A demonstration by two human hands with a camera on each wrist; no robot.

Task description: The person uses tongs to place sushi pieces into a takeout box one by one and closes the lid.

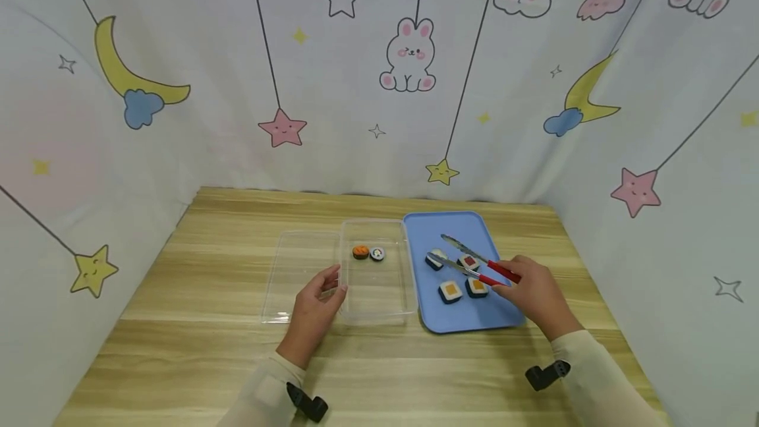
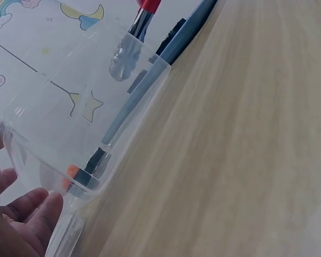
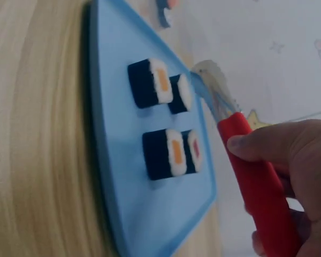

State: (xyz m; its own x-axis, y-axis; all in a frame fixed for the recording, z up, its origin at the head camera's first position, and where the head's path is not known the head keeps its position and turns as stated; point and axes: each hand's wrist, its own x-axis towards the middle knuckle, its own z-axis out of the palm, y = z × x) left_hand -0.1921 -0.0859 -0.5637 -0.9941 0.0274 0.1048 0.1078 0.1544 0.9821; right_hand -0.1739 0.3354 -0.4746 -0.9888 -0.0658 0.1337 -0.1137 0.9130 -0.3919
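Observation:
My right hand [image 1: 536,292] grips red-handled metal tongs [image 1: 504,272], whose two arms stand apart over the blue tray [image 1: 427,229]. Under and beside the tongs lie several toy sushi pieces: a white-topped one [image 1: 435,265], a red-centred one [image 1: 470,261] and two orange-centred ones [image 1: 450,292]. In the right wrist view the tongs hang above the tray and hold nothing. My left hand [image 1: 315,312] rests at the left wall of a clear plastic box [image 1: 379,295], fingers loosely bent. Inside sit an orange-topped sushi [image 1: 360,252] and a round roll [image 1: 377,254].
A clear flat lid or second shell [image 1: 299,259] lies left of the box, partly behind my left hand. Everything stands on a wooden table [image 1: 178,295]. A white patterned curtain [image 1: 356,84] closes off the back and sides.

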